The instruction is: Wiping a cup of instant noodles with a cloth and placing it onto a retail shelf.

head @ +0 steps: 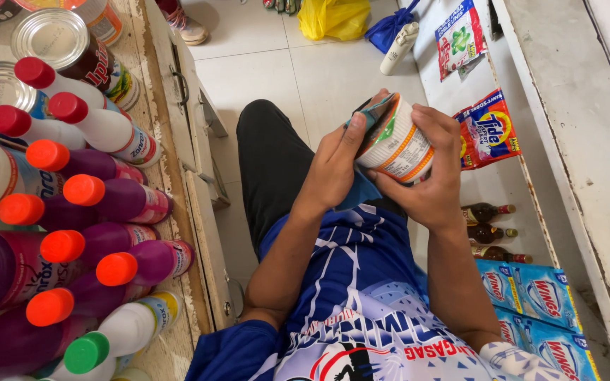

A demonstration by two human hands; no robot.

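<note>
I hold the round paper noodle cup with orange bands (395, 144) above my lap, right hand (433, 176) gripping its side, left hand (335, 166) wiping its top with a blue-green cloth (370, 116); next, turning it carefully.

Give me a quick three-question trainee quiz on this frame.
1. True or false: both hands hold the round white cup with orange bands.
2. Which hand presses a blue-green cloth against the cup? A) left hand B) right hand
3. What cap colour do the purple plastic bottles on the wooden shelf have?

Key: 1 true. 2 A. 3 orange.
</note>
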